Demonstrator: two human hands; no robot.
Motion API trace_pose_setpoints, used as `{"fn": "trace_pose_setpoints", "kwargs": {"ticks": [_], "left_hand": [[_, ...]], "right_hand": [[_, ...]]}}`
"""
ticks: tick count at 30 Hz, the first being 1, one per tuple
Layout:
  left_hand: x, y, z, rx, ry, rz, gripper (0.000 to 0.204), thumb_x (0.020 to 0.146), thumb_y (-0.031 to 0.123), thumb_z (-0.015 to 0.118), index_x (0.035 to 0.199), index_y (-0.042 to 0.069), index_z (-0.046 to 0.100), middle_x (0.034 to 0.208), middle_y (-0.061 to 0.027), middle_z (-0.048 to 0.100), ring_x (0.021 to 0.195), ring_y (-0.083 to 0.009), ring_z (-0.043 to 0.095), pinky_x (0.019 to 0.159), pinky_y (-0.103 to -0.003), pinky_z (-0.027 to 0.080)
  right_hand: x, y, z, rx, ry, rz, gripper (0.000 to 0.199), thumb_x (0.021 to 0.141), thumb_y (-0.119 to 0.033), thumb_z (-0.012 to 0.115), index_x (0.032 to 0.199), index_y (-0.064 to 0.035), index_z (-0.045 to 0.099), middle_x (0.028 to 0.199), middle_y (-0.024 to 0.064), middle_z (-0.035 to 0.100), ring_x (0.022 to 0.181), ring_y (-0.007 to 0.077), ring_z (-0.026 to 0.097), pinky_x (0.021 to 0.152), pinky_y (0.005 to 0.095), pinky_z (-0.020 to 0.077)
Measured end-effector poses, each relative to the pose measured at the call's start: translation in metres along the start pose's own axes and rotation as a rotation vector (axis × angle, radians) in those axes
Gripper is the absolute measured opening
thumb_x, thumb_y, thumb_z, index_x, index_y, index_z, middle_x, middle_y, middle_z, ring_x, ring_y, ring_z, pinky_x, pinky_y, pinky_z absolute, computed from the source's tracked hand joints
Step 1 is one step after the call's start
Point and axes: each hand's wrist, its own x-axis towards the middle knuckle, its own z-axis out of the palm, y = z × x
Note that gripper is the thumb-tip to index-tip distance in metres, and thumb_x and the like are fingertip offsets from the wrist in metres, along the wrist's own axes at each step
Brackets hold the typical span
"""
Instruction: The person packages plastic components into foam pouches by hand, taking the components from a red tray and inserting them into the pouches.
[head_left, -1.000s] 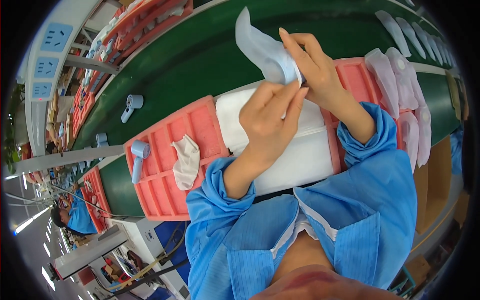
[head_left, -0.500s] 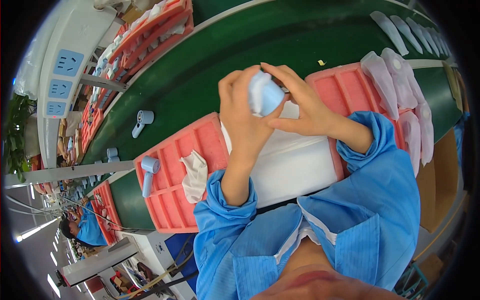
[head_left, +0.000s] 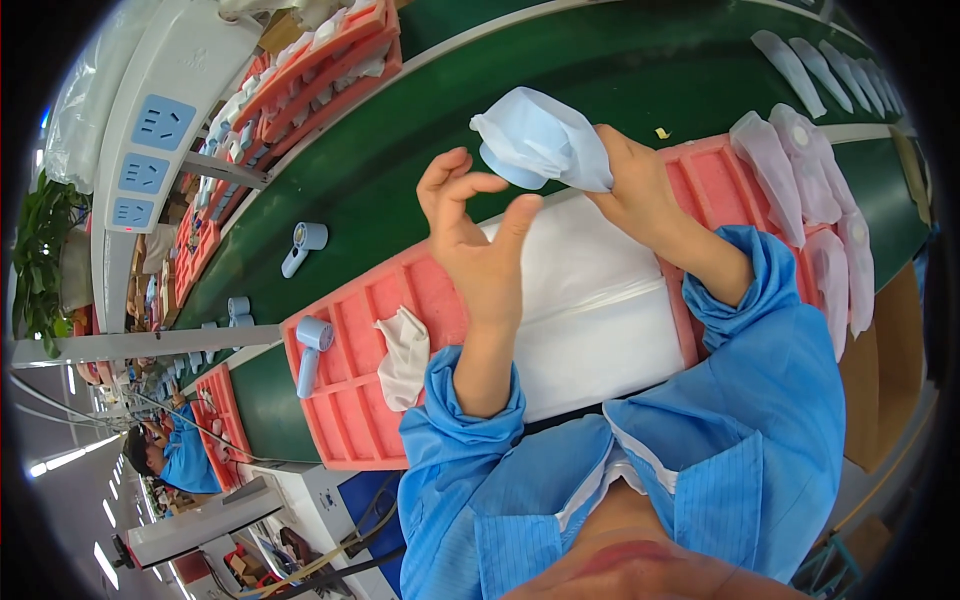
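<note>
My right hand (head_left: 640,190) grips a light blue handheld fan (head_left: 512,172) partly covered by a thin white pouch (head_left: 555,125), above the green conveyor. The fan's handle is hidden in the pouch and behind my fingers. Just left of it, my left hand (head_left: 475,240) is open, thumb and fingers apart, with nothing in it. Below my hands lies a stack of white pouches (head_left: 590,335). To the left, a pink compartment tray (head_left: 350,425) bears another blue handheld fan (head_left: 313,345) and a crumpled white pouch (head_left: 403,358).
A second pink tray (head_left: 705,180) at right carries several pouch-wrapped fans (head_left: 770,175). More wrapped pieces (head_left: 790,72) lie in a row on the green conveyor (head_left: 420,130) at far right. An unwrapped fan (head_left: 305,245) lies on it at left, near a socket post (head_left: 165,120).
My left hand has let go of the fan and drawn away, its fingers now spread. My right hand has turned the fan, and the white pouch now covers more of it.
</note>
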Motion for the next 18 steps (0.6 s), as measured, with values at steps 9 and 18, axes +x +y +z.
{"fn": "trace_pose_setpoints", "kwargs": {"ticks": [9, 18], "left_hand": [[-0.005, 0.005, 0.010, 0.031, 0.006, 0.105, 0.023, 0.067, 0.010, 0.083, 0.082, 0.008, 0.065, 0.124, -0.0103, 0.046, 0.116, -0.0262, 0.044, 0.099, -0.038, 0.034], [0.007, 0.003, -0.016, 0.254, 0.050, -0.016, 0.021, 0.067, 0.009, 0.083, 0.080, 0.007, 0.067, 0.113, -0.0067, 0.049, 0.103, -0.0200, 0.049, 0.081, -0.029, 0.040]], "right_hand": [[-0.002, -0.008, 0.000, -0.173, 0.033, -0.167, 0.039, 0.070, 0.000, 0.071, 0.106, 0.0026, 0.054, 0.087, 0.0170, 0.061, 0.079, 0.0343, 0.062, 0.064, 0.0373, 0.0494], [0.007, -0.015, -0.016, 0.514, -0.141, 0.455, 0.035, 0.081, -0.013, 0.070, 0.107, -0.0003, 0.051, 0.092, 0.0179, 0.061, 0.075, 0.0323, 0.063, 0.062, 0.0315, 0.0496]]}}
